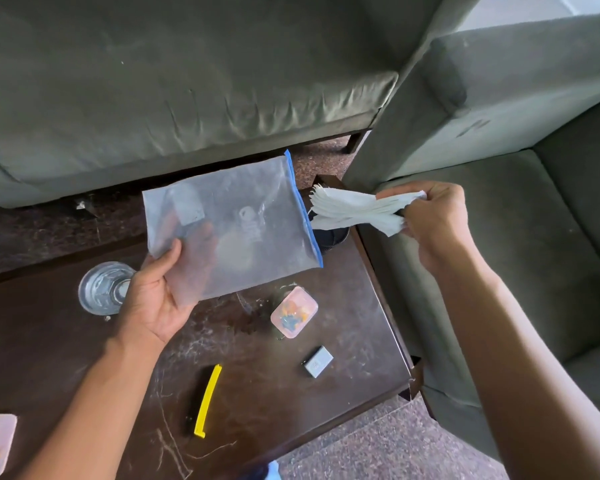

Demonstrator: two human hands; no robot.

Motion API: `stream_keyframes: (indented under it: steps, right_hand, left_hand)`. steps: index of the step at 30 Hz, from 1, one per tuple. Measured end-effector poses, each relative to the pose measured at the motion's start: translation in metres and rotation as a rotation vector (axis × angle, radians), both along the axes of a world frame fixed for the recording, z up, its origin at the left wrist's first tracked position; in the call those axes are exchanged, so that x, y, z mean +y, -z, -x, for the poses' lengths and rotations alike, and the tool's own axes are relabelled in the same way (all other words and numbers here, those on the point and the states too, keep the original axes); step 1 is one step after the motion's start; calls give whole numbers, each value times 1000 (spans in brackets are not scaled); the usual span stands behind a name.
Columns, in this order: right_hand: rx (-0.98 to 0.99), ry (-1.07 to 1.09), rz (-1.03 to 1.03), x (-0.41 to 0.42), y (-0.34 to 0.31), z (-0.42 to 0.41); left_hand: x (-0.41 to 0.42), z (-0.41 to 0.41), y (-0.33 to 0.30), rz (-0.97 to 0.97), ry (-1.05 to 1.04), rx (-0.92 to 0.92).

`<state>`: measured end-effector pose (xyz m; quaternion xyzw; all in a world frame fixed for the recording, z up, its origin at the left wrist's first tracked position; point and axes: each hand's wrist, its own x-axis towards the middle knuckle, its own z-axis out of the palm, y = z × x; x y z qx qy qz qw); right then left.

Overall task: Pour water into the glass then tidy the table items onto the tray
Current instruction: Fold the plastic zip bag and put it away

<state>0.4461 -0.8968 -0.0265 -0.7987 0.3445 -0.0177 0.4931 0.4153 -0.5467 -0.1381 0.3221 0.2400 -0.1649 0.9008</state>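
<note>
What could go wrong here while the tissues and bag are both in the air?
The tissues fan out loosely from the right hand; they could snag on the zip bag mouth, which the left hand holds by one corner only. The glass of water stands beside that left wrist and could be knocked.

One head-worn view looks steeply down, close over the table [343, 299].

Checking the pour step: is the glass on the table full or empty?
Holds water: the upright glass shows a clear, rippled surface inside. Its exact level cannot be told from above.
</note>
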Motion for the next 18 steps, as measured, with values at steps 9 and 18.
stream_keyframes:
  steps: [9, 18]
  right_hand:
    - [82, -171, 243, 1, 24, -15]
    - [133, -382, 500, 28, 46, -34]
  left_hand:
    - [-6, 3, 15, -2, 2, 9]
    - [-9, 5, 11, 4, -13, 22]
